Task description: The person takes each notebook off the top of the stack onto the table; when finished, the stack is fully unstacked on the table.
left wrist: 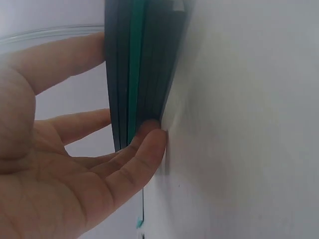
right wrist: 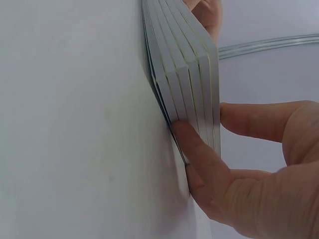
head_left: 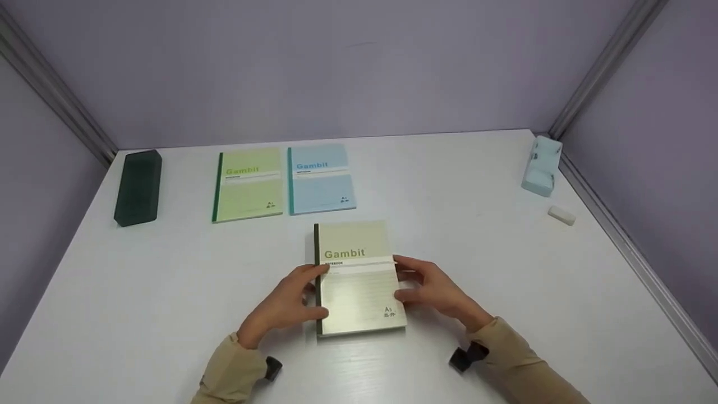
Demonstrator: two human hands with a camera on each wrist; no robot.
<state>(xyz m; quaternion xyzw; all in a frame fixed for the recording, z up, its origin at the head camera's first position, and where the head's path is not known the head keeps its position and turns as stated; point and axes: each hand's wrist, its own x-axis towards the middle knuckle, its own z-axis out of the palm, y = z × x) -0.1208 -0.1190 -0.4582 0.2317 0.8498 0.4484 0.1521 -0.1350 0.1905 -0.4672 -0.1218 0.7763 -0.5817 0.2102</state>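
My left hand (head_left: 283, 300) and right hand (head_left: 440, 289) grip the Gambit notebook stack (head_left: 359, 294), long axis forward, spine (head_left: 317, 244) left.

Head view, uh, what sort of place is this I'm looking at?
Probably a small indoor work booth, though the wider room isn't shown. A white table sits within plain walls, metal strips run along the corners, and a stack of notebooks suggests desk work.

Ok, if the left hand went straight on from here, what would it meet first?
The notebook stack, at its spine side: the left hand appears to be touching it there. Whether it reaches underneath is unclear.
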